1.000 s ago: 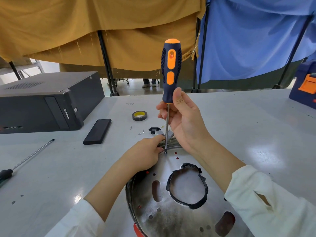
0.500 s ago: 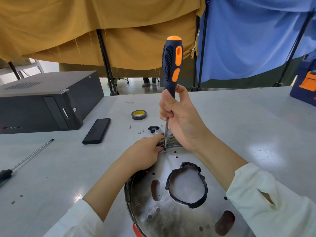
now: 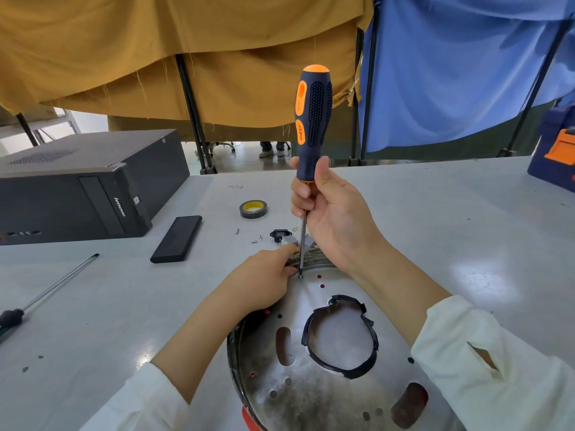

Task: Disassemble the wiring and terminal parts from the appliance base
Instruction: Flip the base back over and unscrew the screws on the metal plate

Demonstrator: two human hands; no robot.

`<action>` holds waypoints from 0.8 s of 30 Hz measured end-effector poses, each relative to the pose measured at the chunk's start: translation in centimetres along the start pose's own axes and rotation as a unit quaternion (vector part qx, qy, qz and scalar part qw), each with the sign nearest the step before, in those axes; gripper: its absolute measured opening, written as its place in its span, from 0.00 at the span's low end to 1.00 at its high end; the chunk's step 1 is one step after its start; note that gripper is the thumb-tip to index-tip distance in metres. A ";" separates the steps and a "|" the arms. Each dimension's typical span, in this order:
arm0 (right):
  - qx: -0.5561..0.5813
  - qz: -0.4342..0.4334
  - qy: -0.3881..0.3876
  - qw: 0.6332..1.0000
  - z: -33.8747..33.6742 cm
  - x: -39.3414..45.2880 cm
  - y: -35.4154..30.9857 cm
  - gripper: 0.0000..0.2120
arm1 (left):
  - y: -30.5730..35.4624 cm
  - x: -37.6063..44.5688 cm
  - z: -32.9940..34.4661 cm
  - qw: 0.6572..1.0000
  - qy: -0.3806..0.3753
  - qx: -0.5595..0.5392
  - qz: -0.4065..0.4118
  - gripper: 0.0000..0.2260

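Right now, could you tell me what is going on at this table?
A person is taking apart a round metal appliance base lying on the grey table. The right hand grips the lower end of an upright orange and black screwdriver, its tip set on a screw at the base's far rim. The left hand holds the wiring at that rim beside the tip. A few small screws already lie loose on the table.

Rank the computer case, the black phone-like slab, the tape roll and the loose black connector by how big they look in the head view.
1. computer case, by far the largest
2. black slab
3. tape roll
4. black connector, smallest

The last two look fairly close, and the tape roll lies farther from the camera, so their order is less sure.
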State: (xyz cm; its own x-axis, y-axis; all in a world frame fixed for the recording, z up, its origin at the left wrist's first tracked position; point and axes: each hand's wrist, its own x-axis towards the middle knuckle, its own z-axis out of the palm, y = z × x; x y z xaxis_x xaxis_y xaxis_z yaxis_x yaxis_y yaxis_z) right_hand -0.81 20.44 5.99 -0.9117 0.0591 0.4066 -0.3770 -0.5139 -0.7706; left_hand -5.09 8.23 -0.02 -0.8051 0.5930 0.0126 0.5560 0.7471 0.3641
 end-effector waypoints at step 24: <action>-0.040 -0.012 -0.012 0.999 0.2 -0.1 0.3 0.12 | -0.1 0.0 0.1 1.000 0.002 -0.007 0.003 0.13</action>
State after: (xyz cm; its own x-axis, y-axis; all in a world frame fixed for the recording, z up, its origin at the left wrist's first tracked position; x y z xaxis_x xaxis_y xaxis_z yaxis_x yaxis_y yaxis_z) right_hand -0.80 20.12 5.75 -0.8980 0.0492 0.4373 -0.4122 -0.4418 -0.7968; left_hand -5.16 8.17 -0.17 -0.8020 0.5970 0.0181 0.5587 0.7392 0.3762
